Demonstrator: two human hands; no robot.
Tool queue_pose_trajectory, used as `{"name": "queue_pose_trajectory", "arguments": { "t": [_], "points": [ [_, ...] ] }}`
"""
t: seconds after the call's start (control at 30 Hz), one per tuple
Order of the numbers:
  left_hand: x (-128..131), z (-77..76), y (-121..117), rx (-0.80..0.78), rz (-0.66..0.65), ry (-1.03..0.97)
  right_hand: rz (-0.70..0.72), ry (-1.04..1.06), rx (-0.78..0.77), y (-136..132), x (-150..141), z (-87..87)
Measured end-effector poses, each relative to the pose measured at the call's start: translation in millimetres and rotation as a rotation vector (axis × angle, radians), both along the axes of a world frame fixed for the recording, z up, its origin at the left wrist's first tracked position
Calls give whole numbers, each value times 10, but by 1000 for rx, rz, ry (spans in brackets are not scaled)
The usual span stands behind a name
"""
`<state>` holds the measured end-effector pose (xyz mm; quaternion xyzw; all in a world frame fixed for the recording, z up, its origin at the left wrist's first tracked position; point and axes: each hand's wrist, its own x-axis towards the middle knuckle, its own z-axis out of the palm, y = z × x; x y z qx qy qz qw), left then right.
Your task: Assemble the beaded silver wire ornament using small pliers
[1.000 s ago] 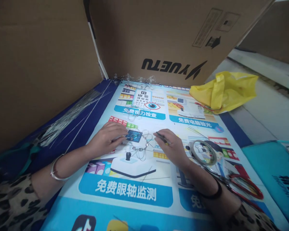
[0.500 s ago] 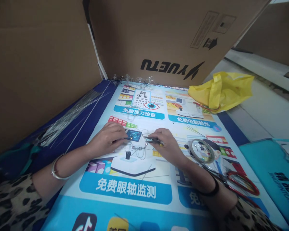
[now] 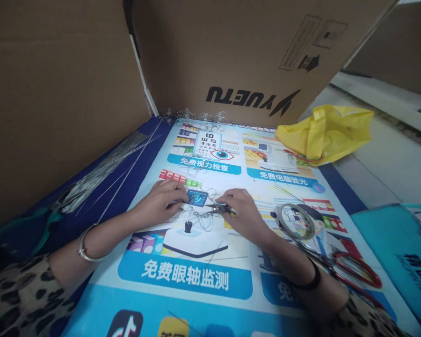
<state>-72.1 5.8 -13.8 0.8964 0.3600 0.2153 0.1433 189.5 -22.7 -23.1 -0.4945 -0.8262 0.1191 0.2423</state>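
In the head view my right hand is closed round small pliers, whose pointed jaws are parted and face left. Across from it, my left hand is closed, thumb and fingers pressed together at the edge of a thin bent-wire piece. Loops and what look like small clear beads make up this piece, which lies between the hands over the printed poster. What exactly the left fingertips pinch is too fine to make out fully.
Straight wires lie bundled at left, near teal-handled pliers. Similar wire pieces stand by the cardboard box. At right are a tape roll, red-handled scissors, a yellow bag and a teal bag.
The pliers' jaws have parted and tilted slightly downward. My left fingers have shifted a little over the wire piece. The whole view has moved slightly.
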Motion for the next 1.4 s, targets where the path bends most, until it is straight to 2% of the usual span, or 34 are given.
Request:
{"name": "queue_pose_trajectory", "arguments": {
  "t": [0.13,0.33,0.73,1.0,1.27,1.4],
  "points": [
    [-3,-5,6,-10,26,-2,-5,-3,-6,-3,-4,5],
    [-3,12,-1,-3,-17,-51,19,4,16,-3,12,-15],
    [-18,-18,39,80,-37,-248,60,0,19,25,46,-10],
    [-52,35,10,133,-68,-325,54,-10,10,36,42,7],
    [-69,72,-7,167,-177,-227,75,12,38,35,43,8],
    [-75,117,-19,204,-213,-187,73,90,53,28,52,19]
  ]
}}
